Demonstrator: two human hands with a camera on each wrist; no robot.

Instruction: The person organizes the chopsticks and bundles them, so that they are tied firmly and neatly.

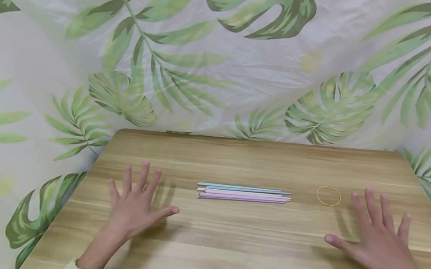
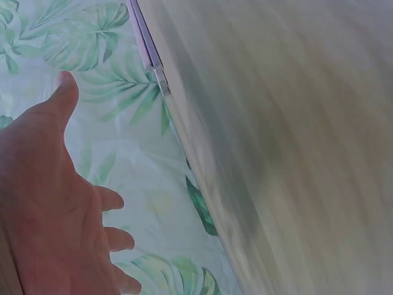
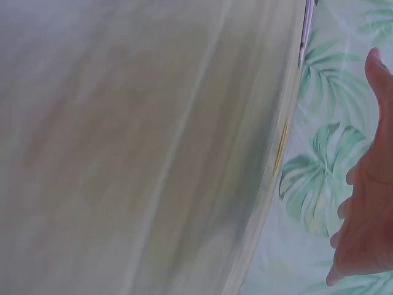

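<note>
A bundle of several pastel sticks (image 1: pixel 243 193), blue, pink and purple, lies flat in the middle of a wooden table (image 1: pixel 225 252). A yellow rubber band (image 1: pixel 328 196) lies to their right. My left hand (image 1: pixel 135 204) hovers open, fingers spread, left of the sticks. My right hand (image 1: pixel 378 237) hovers open beside the band, just right of it. Neither hand holds anything. In the left wrist view the left hand (image 2: pixel 55 209) shows its palm, with the stick ends (image 2: pixel 147 46) at the table edge. In the right wrist view the right hand (image 3: pixel 368 209) sits at the right edge, the band (image 3: pixel 280 147) seen edge-on.
A white cloth with green leaf print (image 1: pixel 225 55) hangs behind the table and drapes around its sides. The table's far edge (image 1: pixel 263 141) runs just behind the sticks and band.
</note>
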